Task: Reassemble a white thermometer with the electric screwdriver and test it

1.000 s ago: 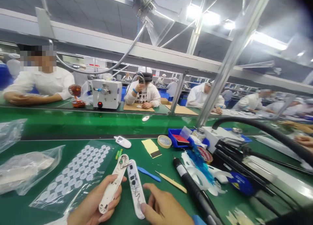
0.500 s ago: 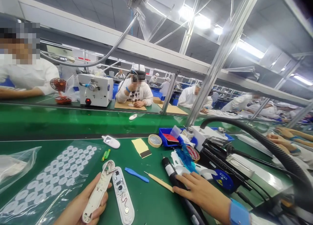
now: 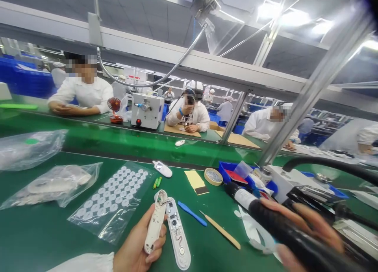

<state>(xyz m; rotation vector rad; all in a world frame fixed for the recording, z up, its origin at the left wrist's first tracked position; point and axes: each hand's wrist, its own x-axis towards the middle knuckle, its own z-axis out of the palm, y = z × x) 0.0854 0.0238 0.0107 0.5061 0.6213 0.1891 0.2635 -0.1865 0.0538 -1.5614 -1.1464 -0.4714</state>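
My left hand (image 3: pixel 138 244) is shut around a long white plastic device shell (image 3: pixel 155 222) with thin wires at its top end. Lying on the green mat just right of it, and close to my left fingers, is a matching white shell (image 3: pixel 177 234) with a circuit board and a thin red-brown wire. My right hand (image 3: pixel 307 221) is wrapped around a black cylindrical hand tool (image 3: pixel 283 224) with a white label (image 3: pixel 245 197). A blue plastic spudger (image 3: pixel 191 213) and a wooden stick (image 3: pixel 220 230) lie between my hands.
A plastic sheet of white round pads (image 3: pixel 112 197) and plastic bags (image 3: pixel 50 185) lie to the left. A blue tray (image 3: pixel 233 173), tape roll (image 3: pixel 213 176) and black bench equipment (image 3: pixel 313 197) stand ahead and right. Co-workers (image 3: pixel 187 112) sit across a green conveyor.
My right hand has moved right from the open shell and closed around the black tool, raising it off the mat. The view has turned. My left hand still holds the white shell.
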